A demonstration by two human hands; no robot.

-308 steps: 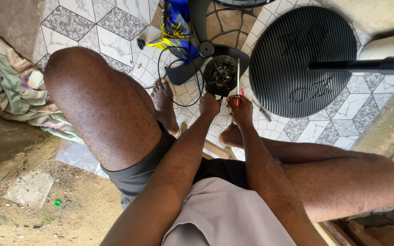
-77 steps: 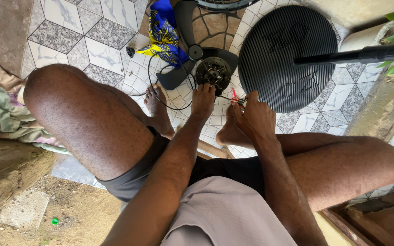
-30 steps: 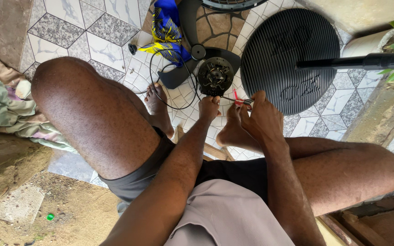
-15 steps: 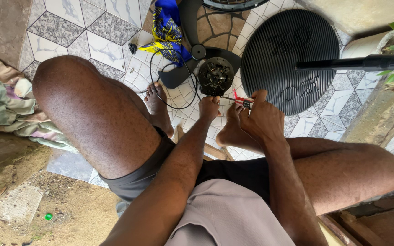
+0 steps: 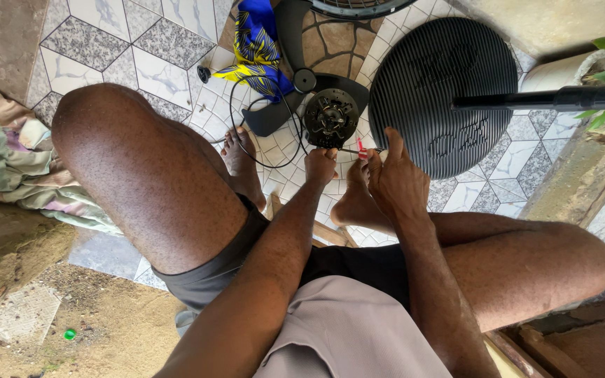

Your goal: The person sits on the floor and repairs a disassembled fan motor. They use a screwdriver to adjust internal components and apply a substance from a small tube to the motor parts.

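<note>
Red-handled tool (image 5: 360,148) mostly hidden by right hand (image 5: 395,178), left hand (image 5: 319,163) masking fan motor (image 5: 330,117) edge

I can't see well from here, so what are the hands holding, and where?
Right hand grips a screwdriver by its red handle; left hand steadies the fan motor at its lower edge.

Black fan motor (image 5: 330,117), black ribbed base (image 5: 442,91), red-handled tool (image 5: 361,148). Blue-and-yellow patterned cloth (image 5: 257,49). Floor (image 5: 106,42) of white and grey speckled geometric tiles. Grey shorts (image 5: 358,329).
</note>
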